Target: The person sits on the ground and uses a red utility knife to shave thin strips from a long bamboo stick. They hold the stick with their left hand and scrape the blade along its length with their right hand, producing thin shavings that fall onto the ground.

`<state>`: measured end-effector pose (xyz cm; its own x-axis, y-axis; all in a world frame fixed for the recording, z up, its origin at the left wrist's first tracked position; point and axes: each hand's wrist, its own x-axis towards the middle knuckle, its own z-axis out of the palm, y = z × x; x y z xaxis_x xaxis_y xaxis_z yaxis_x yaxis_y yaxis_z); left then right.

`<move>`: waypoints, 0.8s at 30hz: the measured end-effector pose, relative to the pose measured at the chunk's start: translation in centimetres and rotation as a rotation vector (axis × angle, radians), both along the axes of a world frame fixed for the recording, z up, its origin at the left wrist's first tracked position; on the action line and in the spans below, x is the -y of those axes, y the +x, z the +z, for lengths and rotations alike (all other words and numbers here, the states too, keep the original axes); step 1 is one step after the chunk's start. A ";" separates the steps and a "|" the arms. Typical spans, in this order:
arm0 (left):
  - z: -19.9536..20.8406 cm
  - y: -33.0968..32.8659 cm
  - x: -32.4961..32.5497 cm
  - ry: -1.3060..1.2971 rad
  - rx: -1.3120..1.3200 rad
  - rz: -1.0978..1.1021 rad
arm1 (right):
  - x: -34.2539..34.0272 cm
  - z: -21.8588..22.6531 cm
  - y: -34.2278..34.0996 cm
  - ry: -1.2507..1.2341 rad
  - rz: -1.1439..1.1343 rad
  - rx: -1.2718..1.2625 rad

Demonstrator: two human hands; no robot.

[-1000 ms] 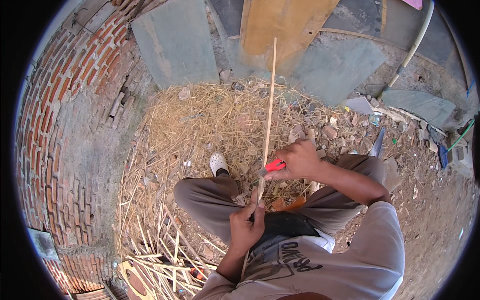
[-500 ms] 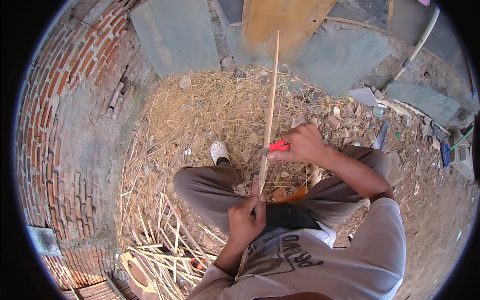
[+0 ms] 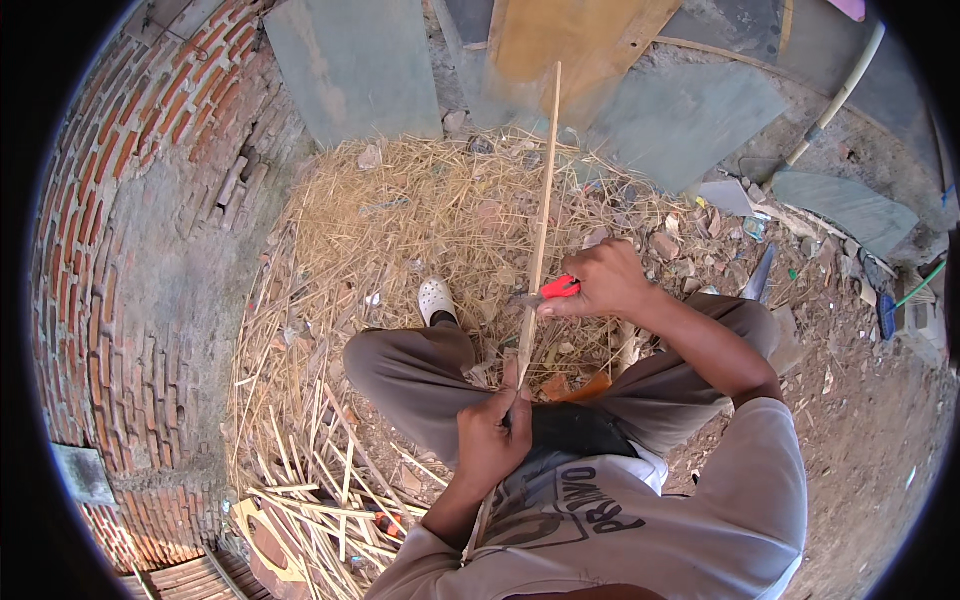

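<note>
A long, narrow strip of pale wood or bamboo (image 3: 546, 180) stretches forward from my lap, its far tip over the leaning panels in the picture. My left hand (image 3: 490, 435) is closed round its near end, close to the dark cloth on my lap. My right hand (image 3: 603, 280) grips a red-handled knife (image 3: 561, 287) about halfway along the strip. The knife's short blade lies across the strip and appears to touch it. My right fingers wrap the handle and hide part of it.
Shavings (image 3: 390, 210) cover the ground ahead, mixed with stones. Several cut strips (image 3: 345, 500) are piled at my lower left beside a brick wall (image 3: 110, 330). Flat panels (image 3: 355, 75) lean along the far side. My foot in a white clog (image 3: 435, 297) rests ahead.
The knife and my right hand have shifted very slightly along the strip. My left hand keeps its hold, and the whole view has moved a little.
</note>
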<state>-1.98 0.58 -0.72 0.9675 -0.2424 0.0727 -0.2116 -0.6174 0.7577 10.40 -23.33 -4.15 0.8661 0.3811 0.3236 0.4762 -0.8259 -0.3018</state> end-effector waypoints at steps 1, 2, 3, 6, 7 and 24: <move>0.0 0.2 -0.1 -0.001 0.005 -0.011 | 0.1 0.1 0.2 0.008 0.001 0.022; 0.1 0.3 -0.1 0.016 -0.008 -0.013 | 0.2 0.3 0.4 0.015 0.002 0.044; 0.7 0.4 0.2 0.035 -0.027 -0.014 | 0.3 0.4 0.5 0.024 0.004 0.061; 0.9 0.0 0.5 0.006 -0.053 -0.045 | 0.9 0.8 1.5 0.058 -0.205 -0.056; 0.8 -0.3 0.4 -0.014 -0.058 -0.059 | 2.5 0.8 3.1 0.030 -0.318 -0.090; 1.8 -3.1 -1.3 -0.067 -0.167 -0.222 | 16.8 1.9 13.6 0.069 -0.759 -0.099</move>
<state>-5.08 1.84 1.05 0.8912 -0.4497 -0.0602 -0.2050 -0.5175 0.8307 24.01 -40.16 -2.26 0.9085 -0.3474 0.2321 -0.2456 -0.8935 -0.3759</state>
